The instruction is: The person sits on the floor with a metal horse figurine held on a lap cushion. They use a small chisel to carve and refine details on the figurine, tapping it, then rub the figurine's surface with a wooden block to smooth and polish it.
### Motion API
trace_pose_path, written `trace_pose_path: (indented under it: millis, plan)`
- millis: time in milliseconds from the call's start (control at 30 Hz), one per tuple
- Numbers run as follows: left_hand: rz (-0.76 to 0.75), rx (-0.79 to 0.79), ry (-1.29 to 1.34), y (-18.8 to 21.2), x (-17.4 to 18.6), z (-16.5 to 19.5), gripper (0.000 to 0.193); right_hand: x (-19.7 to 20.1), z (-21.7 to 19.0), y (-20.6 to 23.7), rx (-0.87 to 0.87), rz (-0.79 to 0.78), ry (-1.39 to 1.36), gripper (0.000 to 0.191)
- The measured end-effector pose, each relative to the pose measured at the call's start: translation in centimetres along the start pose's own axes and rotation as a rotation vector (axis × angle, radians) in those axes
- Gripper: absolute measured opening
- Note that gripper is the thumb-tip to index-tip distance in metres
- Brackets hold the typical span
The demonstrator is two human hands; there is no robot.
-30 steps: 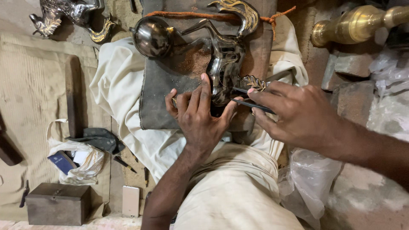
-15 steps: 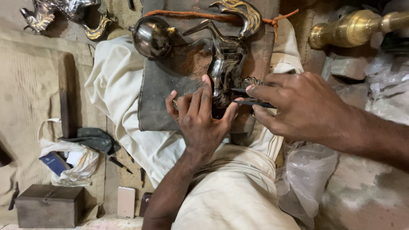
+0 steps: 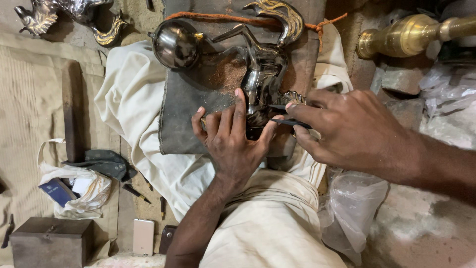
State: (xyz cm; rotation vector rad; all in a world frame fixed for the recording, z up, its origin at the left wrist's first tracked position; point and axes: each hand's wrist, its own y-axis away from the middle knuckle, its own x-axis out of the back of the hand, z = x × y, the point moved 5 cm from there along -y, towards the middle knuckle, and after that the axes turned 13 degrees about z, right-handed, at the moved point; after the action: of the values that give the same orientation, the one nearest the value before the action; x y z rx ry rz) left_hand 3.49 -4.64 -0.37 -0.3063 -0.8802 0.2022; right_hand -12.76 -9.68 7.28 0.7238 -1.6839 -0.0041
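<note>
A shiny dark metal horse figurine (image 3: 263, 69) with a round ball at one end lies on a grey cloth pad (image 3: 186, 119) across my lap. My left hand (image 3: 233, 141) presses on the figurine's lower part, fingers spread over it. My right hand (image 3: 347, 129) pinches a thin dark tool (image 3: 290, 122), its tip against the figurine beside my left thumb. Reddish metal dust lies on the pad near the figurine.
A second metal figurine (image 3: 69, 15) lies at the top left. A brass vase-like piece (image 3: 411, 34) lies top right. A white bag (image 3: 79, 188), a small metal box (image 3: 49, 240), a phone (image 3: 144, 237) and clear plastic (image 3: 354, 208) sit around my legs.
My right hand has shifted slightly with the tool along the figurine; my left hand has kept its hold. The view has moved a little.
</note>
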Motion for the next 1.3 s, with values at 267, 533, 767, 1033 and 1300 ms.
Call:
trace_pose_path:
  millis: [267, 533, 767, 1033, 1300]
  plan:
    - [0.007, 0.007, -0.003, 0.0, -0.2, -0.1, 0.082, -0.2, 0.2, -0.4, 0.01, -0.028, 0.04, 0.045]
    - [-0.004, 0.006, -0.004, 0.0, -0.4, -0.4, 0.084, -0.3, -0.5, -0.5, 0.109, -0.084, 0.146, 0.047]
    - [-0.004, 0.014, 0.009, 0.1, -0.4, -0.4, 0.082, -0.4, -0.3, -0.7, 0.048, -0.165, 0.131, 0.048]
    - [-0.012, 0.009, 0.009, 0.1, -0.5, -0.6, 0.082, -0.7, -0.2, -0.6, 0.1, -0.13, 0.156, 0.048]
    - [-0.021, 0.019, -0.002, 0.0, -0.7, -0.7, 0.081, -1.0, 0.1, -1.1, 0.066, -0.279, 0.172, 0.044]
